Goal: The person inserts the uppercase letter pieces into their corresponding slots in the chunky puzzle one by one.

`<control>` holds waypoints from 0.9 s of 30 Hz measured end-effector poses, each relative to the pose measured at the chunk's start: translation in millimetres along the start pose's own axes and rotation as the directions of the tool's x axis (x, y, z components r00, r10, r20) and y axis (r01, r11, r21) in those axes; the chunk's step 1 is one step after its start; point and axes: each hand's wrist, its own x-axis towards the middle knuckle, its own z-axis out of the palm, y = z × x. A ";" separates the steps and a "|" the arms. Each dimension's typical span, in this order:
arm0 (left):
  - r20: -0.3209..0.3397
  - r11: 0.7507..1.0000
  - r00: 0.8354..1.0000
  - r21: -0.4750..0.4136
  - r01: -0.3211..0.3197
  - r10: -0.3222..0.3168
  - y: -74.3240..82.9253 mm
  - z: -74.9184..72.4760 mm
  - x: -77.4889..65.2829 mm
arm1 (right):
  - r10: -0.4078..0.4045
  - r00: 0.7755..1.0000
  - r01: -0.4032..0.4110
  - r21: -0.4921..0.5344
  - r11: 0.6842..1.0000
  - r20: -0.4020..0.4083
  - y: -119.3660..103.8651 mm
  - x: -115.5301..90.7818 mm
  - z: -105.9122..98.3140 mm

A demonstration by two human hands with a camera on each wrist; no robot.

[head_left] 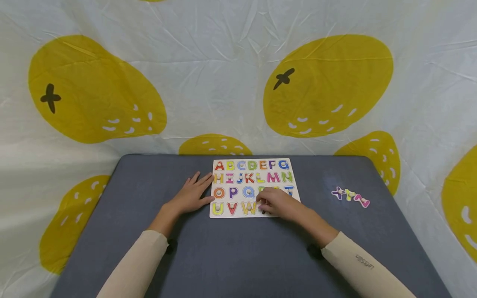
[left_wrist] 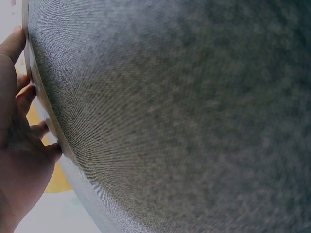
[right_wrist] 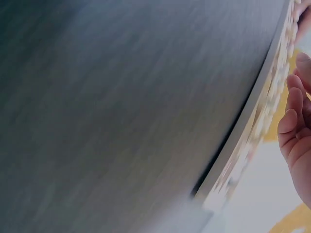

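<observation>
A wooden alphabet puzzle board (head_left: 211,210) lies on the dark table, its coloured letters fitted with small knobs. My left hand (head_left: 189,195) rests at the board's left side with fingers spread, fingertips at its edge. The left wrist view shows this hand (left_wrist: 24,141) along the board's edge. Over the lower right of the board is my right hand (head_left: 279,203), fingertips just right of the yellow W piece (head_left: 249,208), hiding nearby letters. In the right wrist view the right hand's fingers (right_wrist: 287,120) are loosely bent above the board, and no piece shows between them.
To the right of the board, a purple X piece (head_left: 338,193), a yellow-green Y piece (head_left: 349,195) and a pink Z piece (head_left: 362,200) lie close together on the grey table (head_left: 238,256). A white curtain (head_left: 212,82) with yellow fruit prints hangs behind the table.
</observation>
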 end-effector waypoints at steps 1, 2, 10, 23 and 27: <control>-0.001 1.000 1.000 0.002 0.000 0.000 0.1 0.0 0.0 | 0.005 1.000 -0.005 -0.008 1.000 -0.015 4.1 -3.9 -3.1; -0.002 1.000 1.000 0.005 0.001 -0.001 0.2 0.2 -0.1 | 0.006 0.999 -0.007 -0.016 1.000 -0.033 9.2 -7.9 -5.9; -0.005 1.000 1.000 0.004 0.004 -0.004 0.0 0.4 -1.3 | 0.104 0.977 -0.113 -0.038 0.993 -0.186 48.4 -46.1 -29.7; -0.004 1.000 1.000 -0.003 0.002 -0.002 0.2 1.6 -1.2 | 0.228 0.913 -0.295 -0.162 0.942 -0.337 105.6 -114.1 -69.8; -0.008 1.000 1.000 -0.008 0.005 -0.005 0.9 1.5 -1.0 | 0.274 0.892 -0.341 -0.138 0.930 -0.359 119.4 -135.7 -81.2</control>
